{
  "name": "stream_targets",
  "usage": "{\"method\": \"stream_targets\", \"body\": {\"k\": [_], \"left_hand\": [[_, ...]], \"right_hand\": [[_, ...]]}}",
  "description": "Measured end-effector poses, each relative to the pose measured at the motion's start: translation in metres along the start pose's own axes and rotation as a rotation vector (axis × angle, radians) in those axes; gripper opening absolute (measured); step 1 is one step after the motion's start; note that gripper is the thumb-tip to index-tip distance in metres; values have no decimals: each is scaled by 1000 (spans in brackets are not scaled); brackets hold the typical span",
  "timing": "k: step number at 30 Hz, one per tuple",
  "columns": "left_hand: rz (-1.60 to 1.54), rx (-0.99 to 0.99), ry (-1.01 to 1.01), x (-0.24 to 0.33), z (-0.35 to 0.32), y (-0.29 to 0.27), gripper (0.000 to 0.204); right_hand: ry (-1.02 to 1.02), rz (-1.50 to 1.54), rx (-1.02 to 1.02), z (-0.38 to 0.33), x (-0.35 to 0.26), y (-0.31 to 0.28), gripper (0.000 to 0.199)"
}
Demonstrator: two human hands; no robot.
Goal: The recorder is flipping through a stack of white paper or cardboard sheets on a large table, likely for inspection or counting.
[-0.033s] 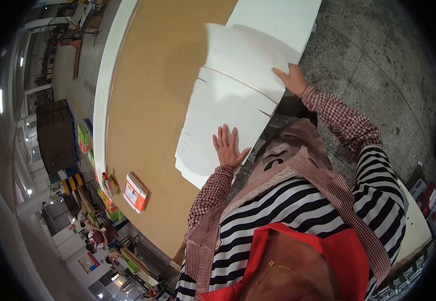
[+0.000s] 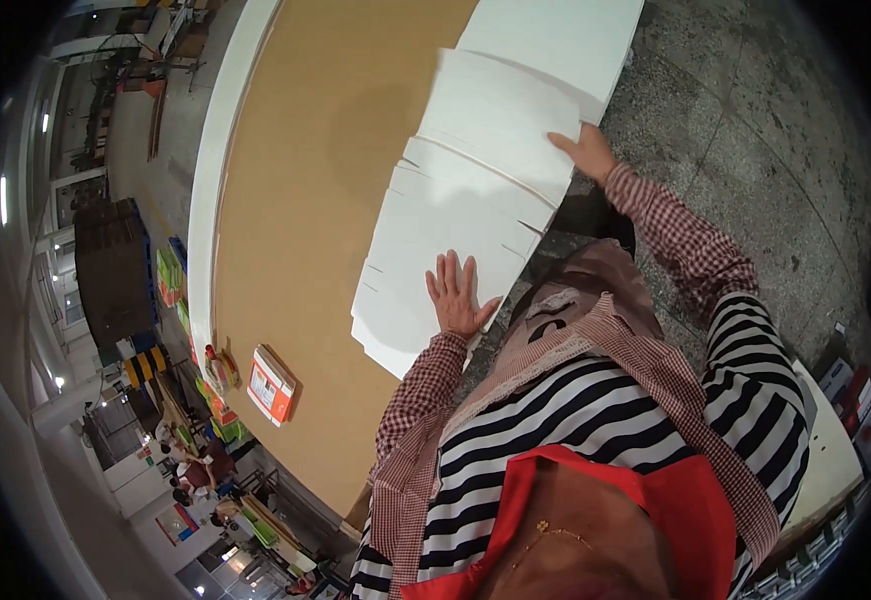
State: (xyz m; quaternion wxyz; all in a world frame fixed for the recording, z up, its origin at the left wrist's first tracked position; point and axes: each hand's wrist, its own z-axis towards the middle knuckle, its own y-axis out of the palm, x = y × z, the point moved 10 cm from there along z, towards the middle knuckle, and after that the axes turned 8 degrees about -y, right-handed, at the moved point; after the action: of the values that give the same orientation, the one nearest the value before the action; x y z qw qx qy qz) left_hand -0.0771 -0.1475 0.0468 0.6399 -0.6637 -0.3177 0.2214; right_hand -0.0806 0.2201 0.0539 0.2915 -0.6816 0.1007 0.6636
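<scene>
A white cardboard box blank [image 2: 440,225] lies flat along the near right edge of the brown table, with slits cut into its sides and a crease across it. My left hand [image 2: 458,295] rests flat on its near part, fingers spread. At the right edge of its far part, my right hand [image 2: 587,153] pinches the board, thumb on top and the other fingers hidden below. This far part [image 2: 500,105] is tilted up at the crease. Behind it lies more white board [image 2: 555,45], partly covered.
The brown tabletop [image 2: 305,200] has a pale rim on its left. An orange-and-white pack [image 2: 271,385] and a small bottle-like item [image 2: 219,368] sit near its left end. Stacked dark boards [image 2: 110,270] stand on the floor beyond; several people work at the lower left.
The far part of the white blank has shifted slightly right at its left corner. My right hand has moved a little right with it; my left hand stays almost still.
</scene>
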Motion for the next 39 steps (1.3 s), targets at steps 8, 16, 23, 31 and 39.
{"method": "stream_targets", "body": {"k": [8,16,23,31,39], "left_hand": [[-6,-12,-11,-2,-1,0,92],[-12,23,6,-6,-11,-1,93],[-23,-6,-5,-4,-7,-2,91],[-37,31,-11,-10,-15,2,94],[-29,-11,-39,-13,-19,0,91]], "right_hand": [[-27,103,-93,-3,3,7,44],[-329,-54,-120,-17,-40,13,55],[100,406,-149,22,58,1,56],[-497,-153,-203,-37,-103,22,47],[413,632,-192,15,60,22,61]]}}
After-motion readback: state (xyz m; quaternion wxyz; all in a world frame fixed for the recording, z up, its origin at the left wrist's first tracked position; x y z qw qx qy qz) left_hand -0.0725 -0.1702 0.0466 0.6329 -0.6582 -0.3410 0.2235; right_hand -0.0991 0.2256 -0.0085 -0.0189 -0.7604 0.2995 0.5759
